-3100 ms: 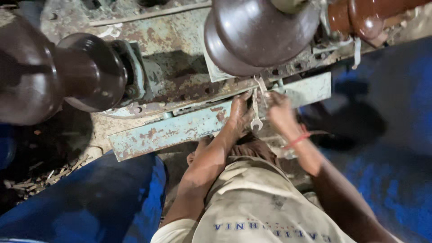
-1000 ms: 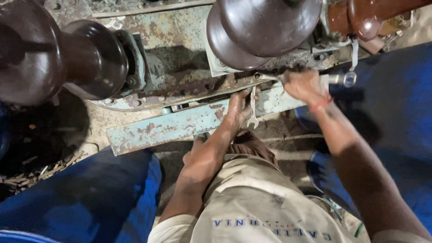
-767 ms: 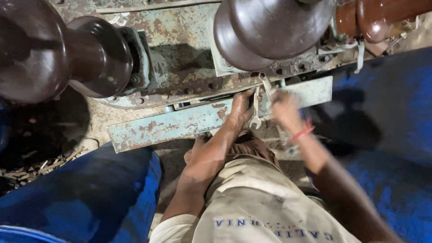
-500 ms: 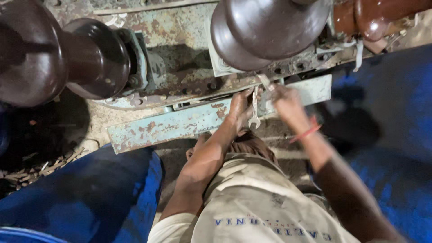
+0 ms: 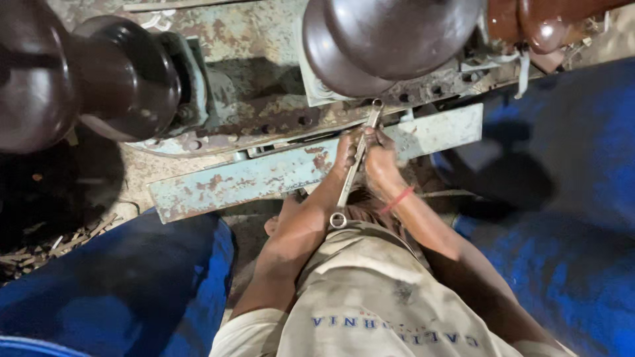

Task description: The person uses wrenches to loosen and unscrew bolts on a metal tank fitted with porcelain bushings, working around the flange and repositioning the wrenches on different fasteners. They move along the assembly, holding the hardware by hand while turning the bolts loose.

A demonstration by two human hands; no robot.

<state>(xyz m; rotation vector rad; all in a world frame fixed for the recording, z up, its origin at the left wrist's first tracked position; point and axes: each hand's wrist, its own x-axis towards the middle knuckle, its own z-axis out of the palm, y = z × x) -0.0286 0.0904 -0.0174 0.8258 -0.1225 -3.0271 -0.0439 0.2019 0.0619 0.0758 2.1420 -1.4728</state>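
Nearest: both forearms reach out from the pale shirt (image 5: pixel 370 297), over the blue sheet (image 5: pixel 575 218) spread left and right. Left hand (image 5: pixel 345 149) and right hand (image 5: pixel 382 155) sit close together, both closed on one long steel spanner (image 5: pixel 356 165); two hands on the shank likely for more leverage. Its ring end hangs near the left wrist. Far end meets a bolt at the rusty frame's (image 5: pixel 264 119) edge, just under the big brown insulator (image 5: pixel 390 39). A green-painted angle bar (image 5: pixel 278 175) lies below the hands.
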